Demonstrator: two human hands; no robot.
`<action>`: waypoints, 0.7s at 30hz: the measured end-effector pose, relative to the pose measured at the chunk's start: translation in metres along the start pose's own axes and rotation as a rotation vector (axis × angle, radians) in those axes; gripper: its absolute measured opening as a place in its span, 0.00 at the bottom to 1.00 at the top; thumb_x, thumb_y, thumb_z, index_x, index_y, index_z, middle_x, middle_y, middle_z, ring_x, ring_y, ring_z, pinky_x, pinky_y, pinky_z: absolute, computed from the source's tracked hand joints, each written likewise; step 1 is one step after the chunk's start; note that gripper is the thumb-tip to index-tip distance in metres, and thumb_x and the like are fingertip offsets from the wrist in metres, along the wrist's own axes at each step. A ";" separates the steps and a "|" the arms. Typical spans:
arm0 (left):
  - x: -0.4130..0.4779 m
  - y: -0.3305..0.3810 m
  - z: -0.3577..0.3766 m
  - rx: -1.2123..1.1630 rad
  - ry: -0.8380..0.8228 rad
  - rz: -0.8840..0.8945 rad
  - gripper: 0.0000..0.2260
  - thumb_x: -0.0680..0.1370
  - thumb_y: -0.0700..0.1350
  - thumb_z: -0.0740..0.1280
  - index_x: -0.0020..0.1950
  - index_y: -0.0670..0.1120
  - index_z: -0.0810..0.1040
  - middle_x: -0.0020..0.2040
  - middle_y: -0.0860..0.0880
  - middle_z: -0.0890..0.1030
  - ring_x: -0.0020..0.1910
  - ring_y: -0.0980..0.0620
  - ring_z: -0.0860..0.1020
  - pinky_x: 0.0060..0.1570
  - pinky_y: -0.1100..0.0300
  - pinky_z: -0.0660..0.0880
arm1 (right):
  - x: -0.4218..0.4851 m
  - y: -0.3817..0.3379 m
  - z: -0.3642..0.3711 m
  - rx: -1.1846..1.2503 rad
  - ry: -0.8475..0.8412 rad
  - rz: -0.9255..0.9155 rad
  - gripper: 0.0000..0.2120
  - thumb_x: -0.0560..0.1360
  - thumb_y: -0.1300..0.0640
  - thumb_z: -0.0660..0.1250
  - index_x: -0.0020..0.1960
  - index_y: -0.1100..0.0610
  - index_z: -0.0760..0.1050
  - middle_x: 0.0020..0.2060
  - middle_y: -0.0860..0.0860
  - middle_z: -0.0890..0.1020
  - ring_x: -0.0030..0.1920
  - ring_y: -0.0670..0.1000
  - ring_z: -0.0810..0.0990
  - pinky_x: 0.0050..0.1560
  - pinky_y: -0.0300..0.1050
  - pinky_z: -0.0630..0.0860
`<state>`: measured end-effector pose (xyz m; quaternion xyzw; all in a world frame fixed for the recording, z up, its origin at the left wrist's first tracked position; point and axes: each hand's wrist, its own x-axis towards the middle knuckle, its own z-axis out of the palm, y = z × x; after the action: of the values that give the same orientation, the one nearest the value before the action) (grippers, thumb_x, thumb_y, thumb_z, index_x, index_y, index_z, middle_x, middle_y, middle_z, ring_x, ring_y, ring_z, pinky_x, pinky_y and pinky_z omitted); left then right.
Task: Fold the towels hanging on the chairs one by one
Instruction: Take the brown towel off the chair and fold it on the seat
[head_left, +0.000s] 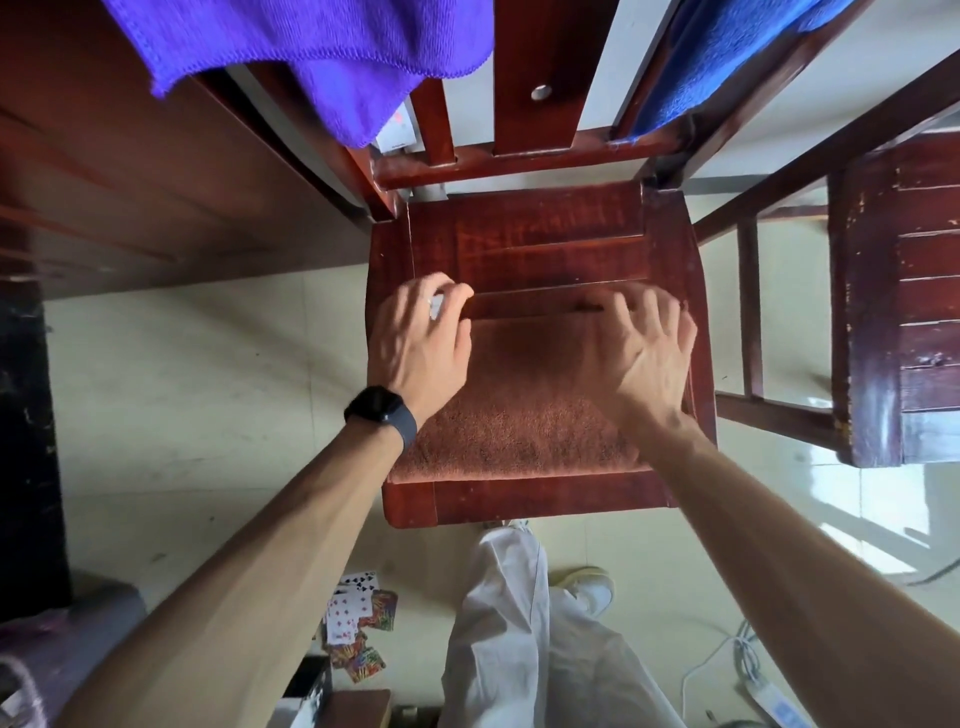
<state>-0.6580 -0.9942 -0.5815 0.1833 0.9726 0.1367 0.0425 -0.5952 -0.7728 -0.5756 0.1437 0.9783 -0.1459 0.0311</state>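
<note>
Looking straight down now at the red wooden chair (545, 244), and one rust-brown towel (524, 405) lies flat on its seat, covering the near half. Both my hands are at its far edge. My left hand (421, 343), black watch (382, 408) on the wrist, is at the far left corner with fingers curled down, gripping the brown towel's edge. My right hand (649, 348) is at the far right corner, fingers spread over the edge, but it is blurred and I cannot tell whether it pinches the cloth or just rests on it.

That makes three towels in view. On the chair back, far left, hangs one purple towel (311, 52); far right hangs one blue towel (727, 52).

Two chairs, counted: this one, and a darker, worn chair (893, 291) on the right. A brown desk (130, 182) runs along the left. On the pale floor (208, 389) near me, a scatter of playing cards (353, 623) left of my white trouser leg (509, 623), one pale shoe (592, 587), and a white power strip (779, 701) near right.
</note>
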 end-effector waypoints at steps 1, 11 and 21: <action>-0.012 0.006 0.003 0.004 0.042 0.033 0.15 0.77 0.47 0.65 0.63 0.47 0.77 0.65 0.45 0.75 0.62 0.43 0.72 0.60 0.47 0.71 | -0.014 -0.003 0.002 0.013 0.039 -0.047 0.13 0.80 0.52 0.61 0.62 0.53 0.75 0.63 0.53 0.77 0.68 0.57 0.71 0.67 0.59 0.64; -0.066 0.008 0.049 0.148 -0.244 -0.079 0.31 0.79 0.65 0.54 0.80 0.59 0.50 0.81 0.50 0.44 0.80 0.43 0.44 0.75 0.37 0.46 | -0.041 0.040 0.034 -0.154 -0.235 -0.076 0.31 0.81 0.34 0.49 0.81 0.41 0.50 0.82 0.48 0.49 0.81 0.51 0.45 0.76 0.69 0.44; -0.064 -0.027 0.030 0.214 -0.222 -0.060 0.27 0.80 0.63 0.52 0.79 0.62 0.52 0.81 0.47 0.47 0.80 0.45 0.47 0.74 0.35 0.44 | -0.038 0.069 0.024 -0.162 -0.213 -0.029 0.31 0.81 0.32 0.47 0.81 0.41 0.49 0.82 0.47 0.49 0.81 0.51 0.45 0.76 0.71 0.46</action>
<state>-0.6036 -1.0347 -0.6158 0.1716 0.9760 0.0099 0.1339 -0.5387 -0.7266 -0.6136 0.1099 0.9800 -0.0811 0.1444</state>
